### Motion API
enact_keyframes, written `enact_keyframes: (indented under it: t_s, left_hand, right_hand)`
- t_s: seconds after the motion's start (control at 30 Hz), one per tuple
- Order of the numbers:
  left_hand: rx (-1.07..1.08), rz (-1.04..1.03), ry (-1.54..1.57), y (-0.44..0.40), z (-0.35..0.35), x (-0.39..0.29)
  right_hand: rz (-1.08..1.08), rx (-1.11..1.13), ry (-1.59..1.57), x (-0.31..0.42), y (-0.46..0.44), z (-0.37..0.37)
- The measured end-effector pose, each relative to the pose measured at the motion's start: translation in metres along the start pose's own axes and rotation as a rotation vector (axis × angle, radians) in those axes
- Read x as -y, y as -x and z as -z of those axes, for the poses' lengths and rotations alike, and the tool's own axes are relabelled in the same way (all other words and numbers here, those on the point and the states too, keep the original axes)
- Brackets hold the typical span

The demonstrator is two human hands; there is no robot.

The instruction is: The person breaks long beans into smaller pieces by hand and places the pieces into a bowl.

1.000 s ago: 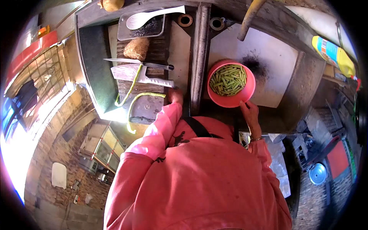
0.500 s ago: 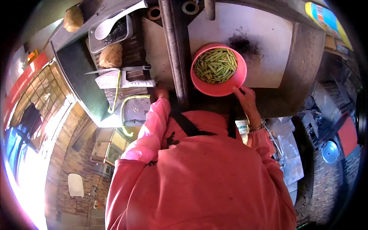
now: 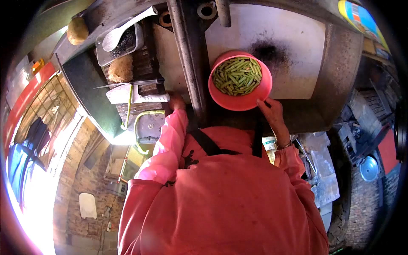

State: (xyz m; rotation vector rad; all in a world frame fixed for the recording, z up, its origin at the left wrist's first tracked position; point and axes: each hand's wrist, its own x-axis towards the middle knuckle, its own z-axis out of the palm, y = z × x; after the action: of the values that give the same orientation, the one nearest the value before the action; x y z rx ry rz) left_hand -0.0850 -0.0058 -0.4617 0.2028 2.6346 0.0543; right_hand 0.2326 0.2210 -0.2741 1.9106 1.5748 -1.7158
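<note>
A pink bowl [image 3: 221, 97] full of cut green beans [image 3: 238, 76] rests on the right side of the counter. My right hand [image 3: 272, 111] pinches its near right rim, thumb and fingers closed on the edge. On the left, my left hand [image 3: 177, 102] is beside the handle end of a broad-bladed, white-handled cleaver [image 3: 120, 94]. Shadow covers its fingers, so whether it touches the handle is unclear. A thin dark-handled knife [image 3: 140, 82] lies just beyond the cleaver. Two long green beans [image 3: 136, 123] hang by the cleaver and over the near edge.
A brown husky coconut-like lump [image 3: 121, 69] sits beyond the knives. Behind it, a clear tray [image 3: 100, 51] holds dark bits and a white slotted spoon [image 3: 123, 32]. A potato-like item [image 3: 77, 31] lies on the back ledge. A raised bar [image 3: 186, 51] divides the counter.
The view has shifted slightly, so the counter items sit a little lower and further left. My right hand keeps hold of the bowl's rim; my left hand stays by the cleaver's handle.
</note>
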Motion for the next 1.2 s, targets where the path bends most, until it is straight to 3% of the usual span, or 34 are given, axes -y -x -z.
enact_keyframes:
  t_s: [0.27,0.33,0.43,0.5,0.53,0.57,0.63,0.7,0.73,0.83,0.97,1.03,1.2]
  left_hand:
    - [0.408,-0.32,0.439,0.069,0.075,-0.03]
    - [0.432,-0.411,0.483,0.076,0.104,-0.043]
    - [0.249,-0.745,0.455,0.101,0.162,-0.085]
    - [0.295,-0.821,0.58,0.115,0.174,-0.108]
    - [0.376,-0.818,0.517,0.123,0.178,-0.119]
    - [0.62,-0.52,0.647,0.132,0.172,-0.132]
    - [0.599,-0.906,0.541,0.151,0.202,-0.175]
    - [0.373,-1.173,0.617,0.159,0.179,-0.189]
    - [0.292,-1.222,0.588,0.162,0.174,-0.193]
    - [0.3,-1.291,0.629,0.158,0.162,-0.187]
    - [0.276,-1.096,0.708,0.155,0.191,-0.158]
    - [0.142,-1.003,0.682,0.15,0.216,-0.129]
    - [-0.099,-0.695,0.664,0.12,0.234,-0.006]
  right_hand:
    - [0.093,-0.034,0.024,0.008,0.004,0.002]
    - [0.088,-0.058,0.079,-0.001,0.003,-0.002]
    - [0.189,-0.126,0.158,-0.013,0.004,-0.007]
    - [0.271,-0.178,0.191,-0.015,0.007,-0.009]
    - [0.311,-0.202,0.209,-0.014,0.01,-0.009]
    - [0.309,-0.22,0.194,-0.012,0.014,-0.007]
    - [0.309,-0.251,0.165,-0.009,0.02,-0.005]
    - [0.475,-0.359,0.289,-0.003,0.028,0.002]
    - [0.557,-0.412,0.351,-0.001,0.03,0.005]
    - [0.399,-0.413,0.214,-0.017,0.023,0.015]
    - [0.428,-0.372,0.28,-0.018,0.028,0.028]
    - [0.415,-0.356,0.233,-0.02,0.03,0.027]
    - [0.439,-0.323,0.127,-0.01,0.038,0.017]
